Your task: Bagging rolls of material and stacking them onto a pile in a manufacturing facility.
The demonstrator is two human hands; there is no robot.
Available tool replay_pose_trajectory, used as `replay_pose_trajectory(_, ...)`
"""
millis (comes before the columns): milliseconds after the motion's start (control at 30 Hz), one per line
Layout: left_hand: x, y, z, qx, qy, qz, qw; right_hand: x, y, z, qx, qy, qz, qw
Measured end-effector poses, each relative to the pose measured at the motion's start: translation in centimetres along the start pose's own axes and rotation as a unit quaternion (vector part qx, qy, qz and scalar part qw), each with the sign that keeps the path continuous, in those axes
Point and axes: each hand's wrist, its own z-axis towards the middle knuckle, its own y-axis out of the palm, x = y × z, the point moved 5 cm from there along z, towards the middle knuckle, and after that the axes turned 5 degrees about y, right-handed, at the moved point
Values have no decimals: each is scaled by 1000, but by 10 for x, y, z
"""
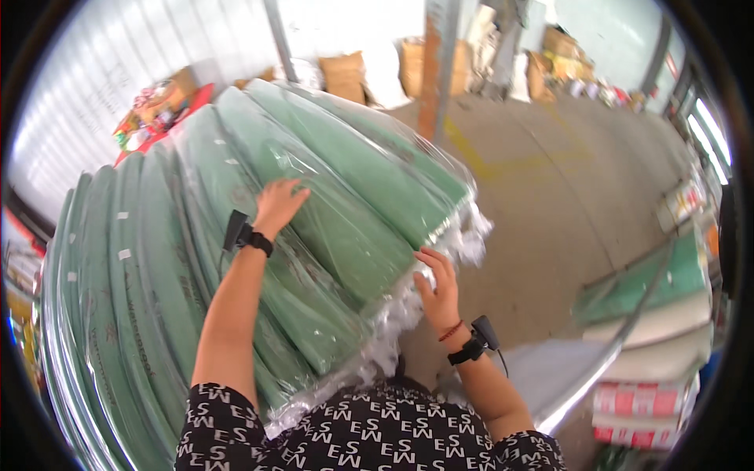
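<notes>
Long green sheet rolls [345, 228] in clear plastic wrap lie side by side in a wide row in front of me. My left hand [280, 206] rests on top of the wrap near the middle, fingers loosely spread and holding nothing. Beside the gathered, frayed-looking plastic ends [385, 337] is my right hand [440, 290], its fingers and thumb apart. Its fingertips come close to the end of a roll; whether they touch the plastic I cannot tell. Each wrist wears a black strap with a small black device.
A rusty post [432, 71] stands beyond the rolls. Brown and white sacks [343, 76] line the far wall. Concrete floor [534, 212] stretches to the right, where green and white stacked packs [644, 337] stand. A box of mixed goods [161, 102] sits at the back left.
</notes>
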Motion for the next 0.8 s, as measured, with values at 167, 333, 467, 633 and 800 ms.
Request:
replay_pose_trajectory(167,48,55,-58,53,198,80,976,67,-30,-159,-1,323,40,946)
replay_pose_trajectory(333,47,66,-63,83,263,117,954,74,6,-370,-216,399,-90,887)
replay_pose_trajectory(467,53,57,-58,0,152,-147,977,78,16,-502,-206,422,-66,880)
replay_pose_trajectory(633,230,79,-142,-72,373,-203,902,122,-39,-619,270,619,221,703)
replay_pose_trajectory(800,431,100,-296,-206,505,-307,780,203,-94,-749,433,680,165,568)
